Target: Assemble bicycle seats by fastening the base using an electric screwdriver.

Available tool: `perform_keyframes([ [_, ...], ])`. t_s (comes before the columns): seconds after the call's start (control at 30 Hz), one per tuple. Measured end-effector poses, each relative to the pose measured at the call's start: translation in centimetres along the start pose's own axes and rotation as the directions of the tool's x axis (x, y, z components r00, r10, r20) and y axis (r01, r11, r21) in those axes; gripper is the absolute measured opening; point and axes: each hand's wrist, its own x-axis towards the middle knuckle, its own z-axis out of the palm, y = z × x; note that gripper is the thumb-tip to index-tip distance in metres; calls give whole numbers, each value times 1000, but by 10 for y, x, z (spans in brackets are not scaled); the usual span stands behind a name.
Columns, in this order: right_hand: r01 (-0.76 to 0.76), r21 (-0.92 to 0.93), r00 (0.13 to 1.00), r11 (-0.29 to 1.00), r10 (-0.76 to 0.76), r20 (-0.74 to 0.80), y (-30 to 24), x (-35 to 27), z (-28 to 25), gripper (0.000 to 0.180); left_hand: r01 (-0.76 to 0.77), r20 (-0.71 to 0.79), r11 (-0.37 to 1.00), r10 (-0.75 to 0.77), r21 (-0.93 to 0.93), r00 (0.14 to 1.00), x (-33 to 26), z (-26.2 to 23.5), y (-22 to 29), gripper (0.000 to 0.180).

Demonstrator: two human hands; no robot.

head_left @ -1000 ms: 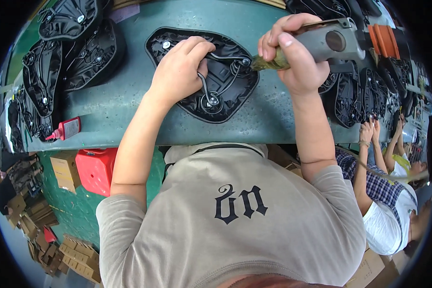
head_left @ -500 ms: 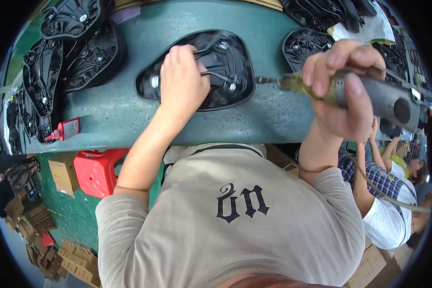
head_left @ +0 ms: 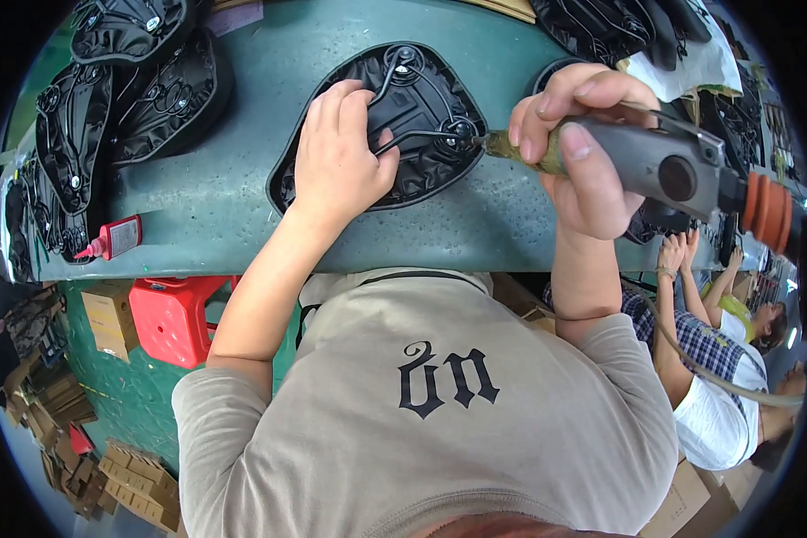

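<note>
A black bicycle saddle [head_left: 412, 184] is underside up at the middle of the bench, its bent metal rails showing. My left hand [head_left: 345, 161] is closed over its narrower left part, fingers curled round the rails and thumb beside one rail. In my right hand [head_left: 587, 134] is a grey power screwdriver [head_left: 641, 152], held level and pointing left. Its bit reaches the fastener at the right end of the near rail. Whether the tip sits in the fastener, I cannot tell. My left palm hides the saddle's nose end.
More upturned saddles [head_left: 175, 108] are piled at the left, and others [head_left: 592, 27] lie at the back right. A red bottle [head_left: 117, 238] lies near the bench's front edge. Below stands a red stool [head_left: 170, 323]. Co-workers [head_left: 717, 386] are at the right.
The screwdriver has moved left, from a gap beside the saddle to the rail's end. The saddle has turned and shifted slightly under my left hand, which keeps its hold.
</note>
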Motion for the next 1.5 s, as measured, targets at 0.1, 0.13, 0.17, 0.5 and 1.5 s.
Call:
perform_keyframes([
  [0.1,-57,-92,998,994,57,-2,14,-6,3,35,24,21,1000,-24,-8,999,0,-1,0,51],
  [0.13,-62,-88,998,994,63,6,17,-7,4,35,12,15,1000,-12,-14,1000,-1,0,0,50],
  [0.17,-52,-84,997,995,56,46,19,-7,3,32,21,12,1000,-21,-12,1000,-2,0,0,50],
  [0.5,-80,-90,997,993,81,11,7,0,17,31,56,19,998,-56,-21,998,5,-7,-2,49],
  [1.5,-73,-235,946,969,-8,-325,28,-72,-40,27,869,-736,298,-463,396,494,22,-455,-354,55],
])
